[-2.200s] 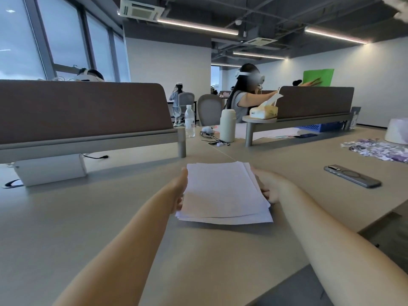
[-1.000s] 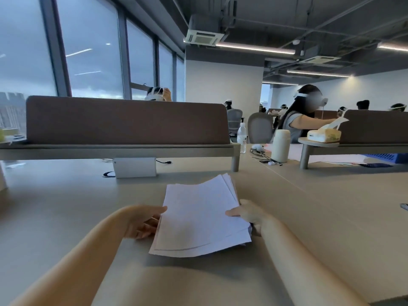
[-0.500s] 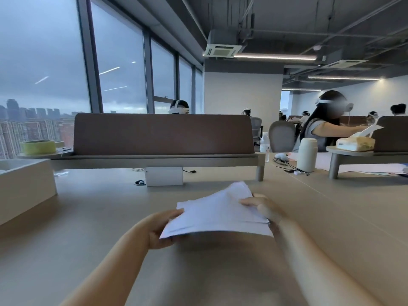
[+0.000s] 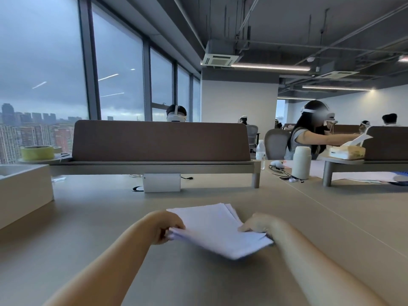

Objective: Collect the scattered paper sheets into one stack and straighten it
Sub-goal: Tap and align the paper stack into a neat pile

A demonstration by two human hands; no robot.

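White paper stack [image 4: 217, 231] pinched by left hand [image 4: 168, 226], right hand [image 4: 257, 224]; far edges fanned.

The white paper stack [image 4: 217, 230] is hiding the left hand's [image 4: 164, 226] fingertips, and its near corner is blurring, possibly lifted off the table.

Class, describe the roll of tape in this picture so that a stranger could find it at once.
Start at the big windows on the left, then drop to the shelf left of the brown divider. The tape lies flat there, a wide yellow-green ring, the only brightly coloured thing on that side.
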